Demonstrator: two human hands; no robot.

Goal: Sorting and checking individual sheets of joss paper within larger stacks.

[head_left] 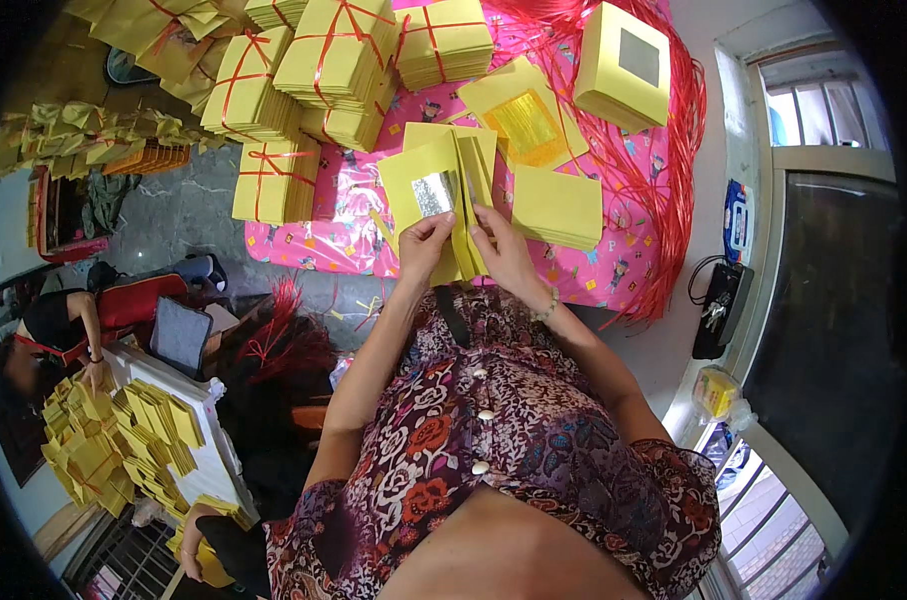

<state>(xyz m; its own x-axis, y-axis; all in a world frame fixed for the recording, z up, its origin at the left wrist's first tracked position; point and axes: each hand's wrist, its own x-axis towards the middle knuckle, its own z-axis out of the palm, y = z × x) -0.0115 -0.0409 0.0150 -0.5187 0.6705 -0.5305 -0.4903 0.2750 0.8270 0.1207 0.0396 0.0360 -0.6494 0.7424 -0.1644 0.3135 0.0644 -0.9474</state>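
In front of me, over the pink patterned table cover (319, 250), I hold yellow paper sheets (411, 172) with a silver foil square on the front one. My left hand (427, 246) pinches their lower edge beside the foil. With its fingers along the fanned right edges, my right hand (504, 252) grips the same sheets. Just to the right lies a squared stack of plain yellow paper (558, 205). Beyond it rests a yellow sheet with a gold foil panel (530, 125). A taller yellow paper stack (596, 75) with a grey square on top stands at the far right.
Yellow bundles tied with red string (334, 50) are piled at the back left. Long red strings (679, 170) hang over the table's right edge. At lower left, another person's hand (96, 376) touches folded yellow papers (84, 440) beside a white table (209, 445).
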